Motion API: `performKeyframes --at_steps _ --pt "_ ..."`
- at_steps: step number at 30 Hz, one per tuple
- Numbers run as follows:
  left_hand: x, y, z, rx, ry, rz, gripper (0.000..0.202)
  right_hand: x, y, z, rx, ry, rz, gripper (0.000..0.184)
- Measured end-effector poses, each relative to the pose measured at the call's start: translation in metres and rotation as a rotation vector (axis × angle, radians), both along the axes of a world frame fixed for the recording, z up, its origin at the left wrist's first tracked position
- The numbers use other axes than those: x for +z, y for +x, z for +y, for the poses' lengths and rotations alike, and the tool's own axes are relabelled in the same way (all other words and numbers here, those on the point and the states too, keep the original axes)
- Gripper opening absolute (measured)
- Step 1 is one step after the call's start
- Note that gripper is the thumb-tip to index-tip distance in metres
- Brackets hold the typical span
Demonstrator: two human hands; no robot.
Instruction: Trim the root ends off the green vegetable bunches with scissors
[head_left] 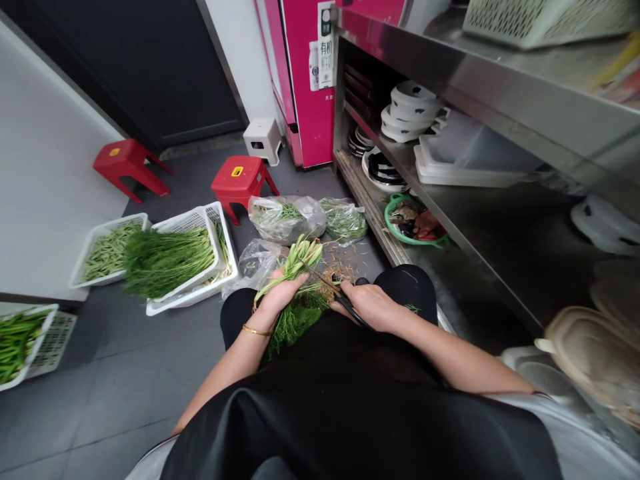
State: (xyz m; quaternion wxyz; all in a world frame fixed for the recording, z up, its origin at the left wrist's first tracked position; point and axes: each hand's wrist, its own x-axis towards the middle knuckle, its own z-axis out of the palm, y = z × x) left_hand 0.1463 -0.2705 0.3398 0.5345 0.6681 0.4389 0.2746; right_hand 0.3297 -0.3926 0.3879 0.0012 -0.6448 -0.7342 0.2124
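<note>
My left hand point(277, 295), with a bracelet at its wrist, is closed around a bunch of feathery greens. The pale stem ends point(303, 256) stick out past my fingers, while the green fronds point(296, 327) hang down over my lap. In my right hand point(371, 304) is a pair of black-handled scissors point(327, 281), its blades pointing left at the stems. Whether the blades touch the stems I cannot tell. Brown trimmings point(345, 261) lie scattered on the floor just beyond my hands.
White baskets with feathery greens point(170, 257), green beans point(111, 253) and long green vegetables point(17, 343) stand left. Bagged greens point(286, 217) lie ahead, near a red stool point(243, 180). A metal shelf point(480, 87) with dishes runs along my right, a green basket point(395, 230) low on it.
</note>
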Motion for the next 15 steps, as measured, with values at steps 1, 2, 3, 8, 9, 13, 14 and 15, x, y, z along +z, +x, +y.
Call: performKeyframes --at_steps 1,2,3,8,9,13,14,15 --pt "0.000 0.000 0.000 -0.001 -0.008 -0.005 0.033 -0.001 0.000 -0.001 0.010 0.000 0.022 0.036" --pt "-0.001 -0.001 -0.001 -0.001 -0.018 -0.006 0.033 -0.001 0.001 -0.003 0.018 0.000 0.044 0.035" --pt "-0.001 -0.001 -0.001 -0.004 -0.030 -0.005 0.033 -0.002 0.001 -0.004 0.022 -0.001 0.063 0.033" --pt "-0.003 0.000 -0.002 -0.018 -0.041 -0.010 0.036 -0.005 0.002 -0.004 0.005 0.013 0.091 0.031" --pt "-0.004 0.000 -0.002 -0.024 -0.037 -0.010 0.038 -0.006 0.002 -0.004 0.001 0.017 0.095 0.031" --pt "-0.002 0.001 -0.001 -0.069 -0.014 -0.035 0.043 -0.012 0.000 -0.005 -0.014 0.047 0.159 0.031" --pt "0.000 0.001 -0.002 -0.079 -0.005 -0.041 0.044 -0.014 -0.001 -0.005 -0.021 0.054 0.176 0.031" --pt "0.001 0.001 -0.002 -0.087 0.002 -0.043 0.044 -0.016 -0.002 -0.006 -0.029 0.059 0.187 0.031"
